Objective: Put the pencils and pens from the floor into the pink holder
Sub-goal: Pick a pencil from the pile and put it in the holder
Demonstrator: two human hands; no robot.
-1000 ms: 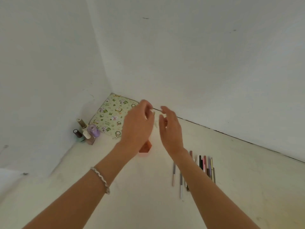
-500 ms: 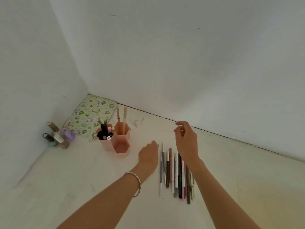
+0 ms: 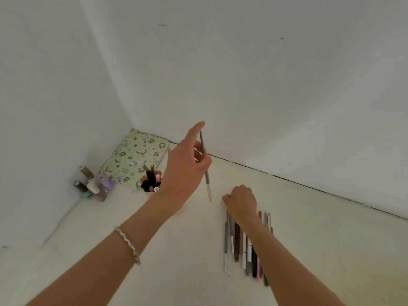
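One pencil up, the next under your fingers.
Your left hand [image 3: 185,171] pinches a grey pencil [image 3: 205,166] upright, ready for dropping into the pink holder [image 3: 152,184]; your right hand [image 3: 241,200] curls down on the floor row [image 3: 242,246], whether gripping I cannot tell.

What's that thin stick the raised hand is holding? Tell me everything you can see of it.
It is a slim pencil, grey along most of its length with a pale cream lower end; blur hides any tip. The left hand holds it in the air, pinched near its upper half between the fingers, so it hangs nearly upright, leaning slightly. It is above the floor, touching nothing but that hand, to the right of the pink holder and apart from the row of pens lying on the floor.
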